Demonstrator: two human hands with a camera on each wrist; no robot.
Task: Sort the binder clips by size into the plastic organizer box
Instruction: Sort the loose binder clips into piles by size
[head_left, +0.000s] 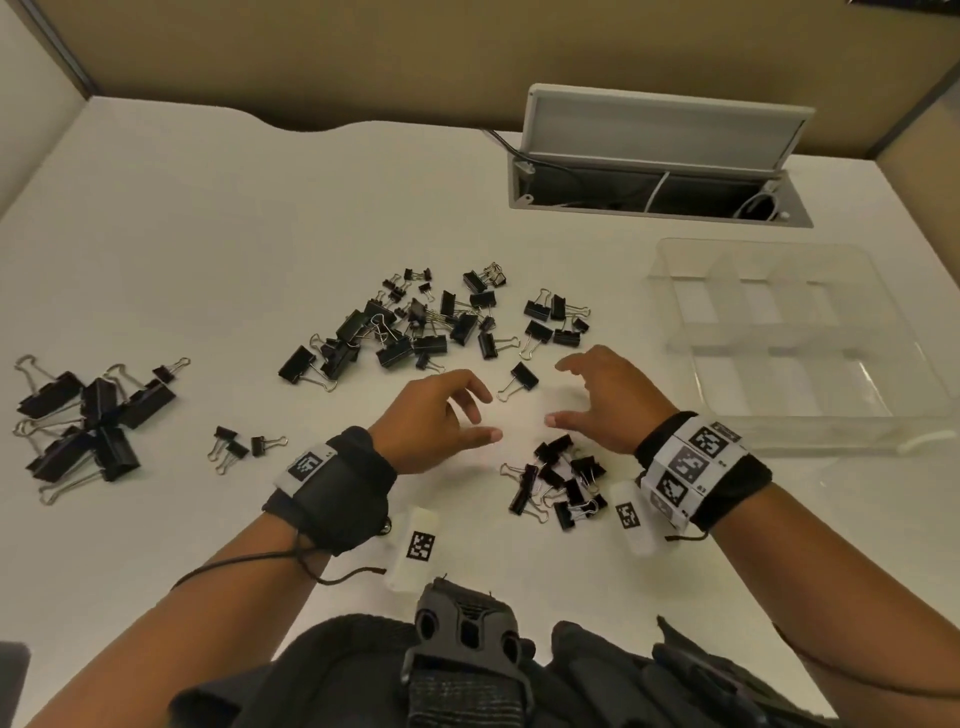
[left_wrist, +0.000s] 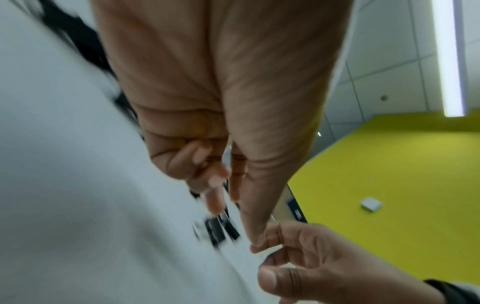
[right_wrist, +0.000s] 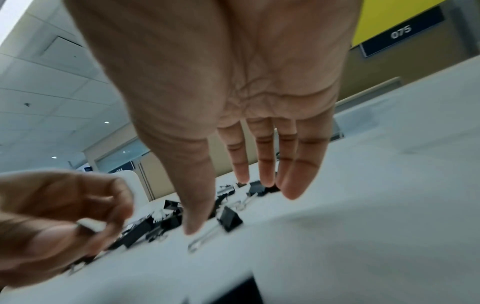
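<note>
Black binder clips lie on the white table (head_left: 182, 234). A mixed pile (head_left: 415, 327) sits in the middle, and a lone medium clip (head_left: 519, 379) (right_wrist: 230, 219) lies just in front of it. My left hand (head_left: 488, 415) (left_wrist: 235, 222) hovers left of that clip, fingers loosely curled, holding nothing. To the clip's right my right hand (head_left: 558, 392) (right_wrist: 218, 202) hovers with fingers spread and straight, also holding nothing. The clear plastic organizer box (head_left: 883, 332) stands at the right, and its compartments look empty.
A group of large clips (head_left: 88, 421) lies at the far left, with three small ones (head_left: 239, 447) nearer me. A cluster of medium clips (head_left: 561, 483) sits under my right wrist. An open cable hatch (head_left: 660, 171) is sunk into the table at the back.
</note>
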